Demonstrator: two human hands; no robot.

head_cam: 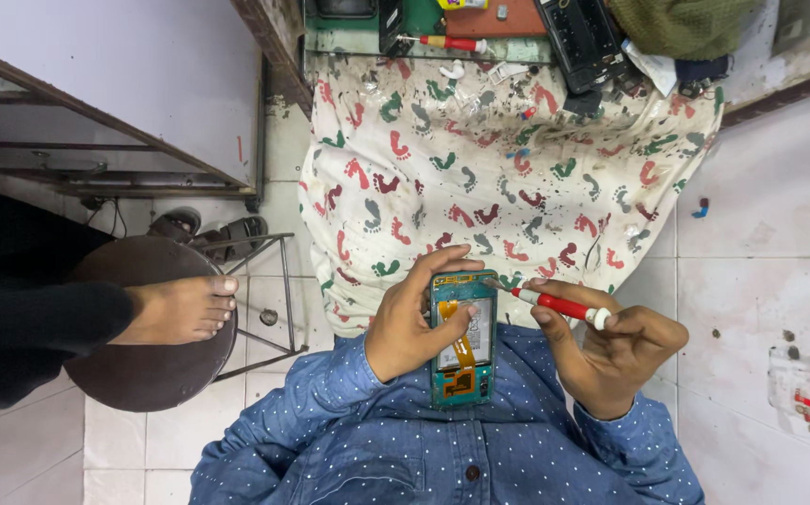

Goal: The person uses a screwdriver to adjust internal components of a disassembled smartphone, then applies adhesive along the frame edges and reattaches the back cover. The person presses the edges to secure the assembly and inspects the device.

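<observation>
My left hand grips an opened phone with its back cover off, showing a teal frame, a battery and an orange flex cable. It rests against my blue dotted shirt. My right hand holds a small red and white screwdriver, its tip at the phone's upper right corner. The fingers of both hands wrap closely around what they hold.
A white cloth with red and green footprints hangs from the workbench ahead, which holds another screwdriver, a dark phone frame and small parts. At the left, another person's bare foot rests on a round stool.
</observation>
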